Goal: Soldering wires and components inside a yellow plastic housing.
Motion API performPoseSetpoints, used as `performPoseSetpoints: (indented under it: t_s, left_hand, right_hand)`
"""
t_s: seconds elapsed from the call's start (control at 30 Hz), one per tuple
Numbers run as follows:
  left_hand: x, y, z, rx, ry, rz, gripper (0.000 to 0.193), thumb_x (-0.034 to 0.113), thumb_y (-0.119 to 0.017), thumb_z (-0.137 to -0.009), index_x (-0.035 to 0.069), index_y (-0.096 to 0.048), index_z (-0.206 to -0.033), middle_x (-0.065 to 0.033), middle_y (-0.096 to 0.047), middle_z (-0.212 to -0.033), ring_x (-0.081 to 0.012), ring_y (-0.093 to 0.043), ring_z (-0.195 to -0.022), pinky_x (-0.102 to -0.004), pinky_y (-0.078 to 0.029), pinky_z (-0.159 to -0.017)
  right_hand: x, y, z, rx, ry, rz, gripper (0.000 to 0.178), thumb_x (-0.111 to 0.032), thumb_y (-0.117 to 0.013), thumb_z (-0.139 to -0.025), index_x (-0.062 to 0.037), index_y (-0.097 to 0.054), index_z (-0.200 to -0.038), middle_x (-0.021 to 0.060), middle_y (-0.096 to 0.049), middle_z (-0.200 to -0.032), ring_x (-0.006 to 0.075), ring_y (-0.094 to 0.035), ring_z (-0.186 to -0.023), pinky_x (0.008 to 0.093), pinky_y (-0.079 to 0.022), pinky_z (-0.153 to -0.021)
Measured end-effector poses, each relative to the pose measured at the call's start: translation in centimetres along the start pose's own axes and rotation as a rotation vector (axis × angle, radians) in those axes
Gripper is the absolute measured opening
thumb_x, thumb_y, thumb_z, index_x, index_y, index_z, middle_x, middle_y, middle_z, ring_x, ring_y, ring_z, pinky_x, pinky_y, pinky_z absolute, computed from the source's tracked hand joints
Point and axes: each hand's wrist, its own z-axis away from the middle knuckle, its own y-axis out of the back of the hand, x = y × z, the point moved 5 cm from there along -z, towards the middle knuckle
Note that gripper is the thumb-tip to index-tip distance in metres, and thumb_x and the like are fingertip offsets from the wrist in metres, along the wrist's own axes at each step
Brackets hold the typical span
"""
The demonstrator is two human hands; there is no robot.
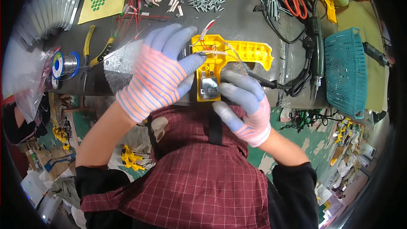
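Note:
A yellow plastic tool housing half lies with its inner side up at the table's front edge. Inside its lower part is a silvery metal block. Red and white wires cross its upper part. My left hand, in a striped glove with grey-blue fingers, closes on the housing's left side, thumb by the wires. A glove of the same kind covers my right hand. Its bent fingers grip the housing's lower right edge beside the metal block, thumb near the lower end. A black cord runs rightward from the housing.
Loose screws and wire pieces lie at the back. Yellow-handled pliers and a solder spool are on the left. A black electric screwdriver, red-handled scissors and a teal basket sit on the right.

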Motion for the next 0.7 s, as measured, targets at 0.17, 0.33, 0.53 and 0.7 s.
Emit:
performPoseSetpoints:
  t_s: [0.17,0.33,0.53,0.7]
  left_hand:
    - [2.4,1.3,2.7,0.205,0.101,0.040,0.028,0.014,-0.068,-0.075,0.013,-0.066,-0.103,-0.0142,-0.056,-0.118,-0.0361,-0.054,-0.106,-0.0470,-0.045,-0.091]
    - [4.8,1.1,2.3,0.192,0.185,0.186,0.029,0.020,-0.074,-0.076,0.009,-0.064,-0.101,-0.0120,-0.061,-0.105,-0.0325,-0.059,-0.093,-0.0437,-0.047,-0.082]
    - [5.0,-0.8,3.0,0.146,0.267,0.253,0.030,0.016,-0.077,-0.073,0.008,-0.064,-0.099,-0.0141,-0.060,-0.102,-0.0333,-0.059,-0.092,-0.0425,-0.049,-0.079]
    - [5.0,-0.9,2.7,0.128,0.340,0.364,0.029,0.011,-0.077,-0.070,0.009,-0.066,-0.097,-0.0127,-0.060,-0.099,-0.0322,-0.061,-0.088,-0.0412,-0.051,-0.075]
  right_hand:
    - [-0.9,-0.5,0.0,0.333,-0.016,-0.099,0.040,0.003,-0.075,-0.076,-0.0029,-0.064,-0.114,0.0177,-0.061,-0.119,0.0288,-0.063,-0.105,0.0352,-0.052,-0.087]
    - [0.9,-0.6,-0.7,0.491,-0.178,-0.295,0.042,0.005,-0.072,-0.080,-0.0024,-0.062,-0.120,0.0137,-0.063,-0.116,0.0199,-0.064,-0.098,0.0303,-0.052,-0.084]
    - [1.2,1.5,-1.8,0.280,-0.139,-0.271,0.019,-0.001,-0.074,-0.080,-0.0022,-0.070,-0.099,0.0101,-0.069,-0.090,0.0204,-0.067,-0.084,0.0310,-0.052,-0.075]
    - [1.9,0.8,-3.2,-0.224,-0.292,-0.181,0.014,-0.011,-0.066,-0.086,-0.0038,-0.069,-0.097,0.0121,-0.068,-0.083,0.0292,-0.067,-0.077,0.0343,-0.053,-0.072]
